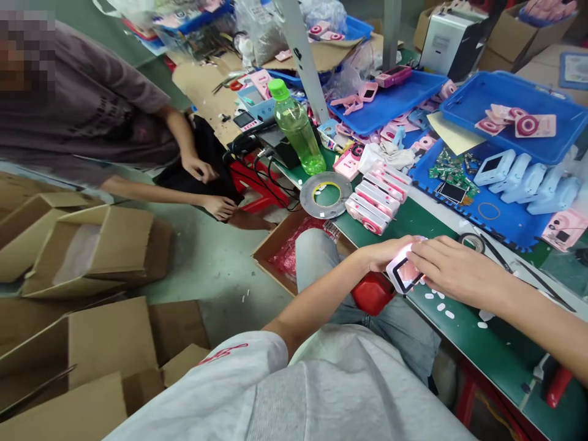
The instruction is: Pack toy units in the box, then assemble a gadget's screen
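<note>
Left hand (386, 252) grips camera (397, 266) over desk's (463, 318) near edge; right hand (443, 263) touches it, grip unclear — screen (408, 275) tilted upward, long axis half-hidden.

pale grey shirt (316, 392) — red script (224, 353) on sleeve (264, 356) — faded blue jeans (404, 337)

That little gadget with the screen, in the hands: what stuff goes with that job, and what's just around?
Likely for the job: gadget, with left hand and right hand on it; pink-and-white gadgets; small white pieces, maybe.

Probably just around: green bottle; cardboard boxes.
</note>
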`<state>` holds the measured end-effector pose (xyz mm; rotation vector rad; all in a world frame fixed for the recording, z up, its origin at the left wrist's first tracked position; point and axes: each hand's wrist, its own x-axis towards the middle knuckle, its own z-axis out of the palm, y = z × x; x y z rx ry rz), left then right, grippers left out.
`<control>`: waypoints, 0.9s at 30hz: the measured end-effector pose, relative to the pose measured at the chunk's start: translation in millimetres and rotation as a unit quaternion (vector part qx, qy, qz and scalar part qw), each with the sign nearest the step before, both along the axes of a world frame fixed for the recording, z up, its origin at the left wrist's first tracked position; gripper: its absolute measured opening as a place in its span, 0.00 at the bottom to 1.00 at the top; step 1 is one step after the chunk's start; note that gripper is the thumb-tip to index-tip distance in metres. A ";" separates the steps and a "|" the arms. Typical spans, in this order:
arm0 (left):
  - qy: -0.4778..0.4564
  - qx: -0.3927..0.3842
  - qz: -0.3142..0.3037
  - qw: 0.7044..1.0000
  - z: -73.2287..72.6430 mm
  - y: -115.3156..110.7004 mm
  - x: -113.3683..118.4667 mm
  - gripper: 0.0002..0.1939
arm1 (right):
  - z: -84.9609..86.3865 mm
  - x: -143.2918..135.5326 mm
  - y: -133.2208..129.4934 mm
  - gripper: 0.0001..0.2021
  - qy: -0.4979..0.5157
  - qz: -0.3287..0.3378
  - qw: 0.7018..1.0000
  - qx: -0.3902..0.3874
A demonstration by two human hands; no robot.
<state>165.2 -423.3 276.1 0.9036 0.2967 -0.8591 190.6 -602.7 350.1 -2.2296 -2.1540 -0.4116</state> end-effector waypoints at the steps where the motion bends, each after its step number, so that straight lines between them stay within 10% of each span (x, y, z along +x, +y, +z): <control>1: 0.008 -0.010 -0.011 1.000 -1.2 0.2 0.7 0.17 | 0.8 -0.7 0.6 0.13 -0.007 0.003 1.000 0.000; 27: -0.109 -0.032 -0.035 0.993 7.5 -3.3 -2.6 0.06 | 7.3 -36.1 16.1 0.06 0.270 -0.090 0.956 0.074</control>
